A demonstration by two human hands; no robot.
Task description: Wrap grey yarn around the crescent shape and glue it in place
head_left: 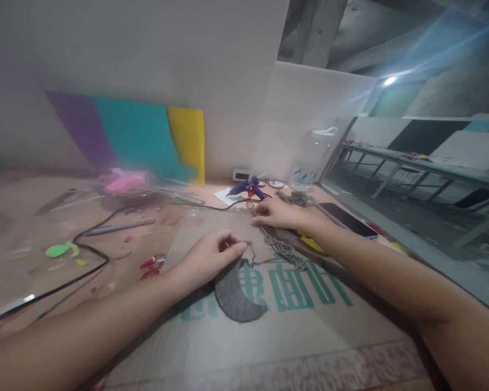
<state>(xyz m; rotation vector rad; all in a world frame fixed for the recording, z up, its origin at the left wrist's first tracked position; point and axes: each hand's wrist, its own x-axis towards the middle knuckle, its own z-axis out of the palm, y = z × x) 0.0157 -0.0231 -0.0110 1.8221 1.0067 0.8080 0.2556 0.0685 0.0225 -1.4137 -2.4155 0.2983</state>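
Observation:
A grey crescent [238, 298], its surface covered in rows of cord, lies on the printed board [212, 347]. My left hand [214, 252] is closed on its upper end, thumb and fingers pinching it. A loose strand runs from there to a tangle of grey cord [283, 247] on the right. My right hand [279, 213] is over the far end of that tangle, fingers curled in. What those fingers hold, if anything, is hidden. Just beyond the fingertips stands a blue glue gun [244, 187] with a small red light, by a white paper [224, 196].
A phone [348, 220] and another cord bundle [297, 198] lie to the right, near a clear bottle [309, 160]. On the left are a black cable [101, 255], a pen [120, 227], a pink item in plastic [126, 182] and scraps. A painted panel [134, 133] leans behind.

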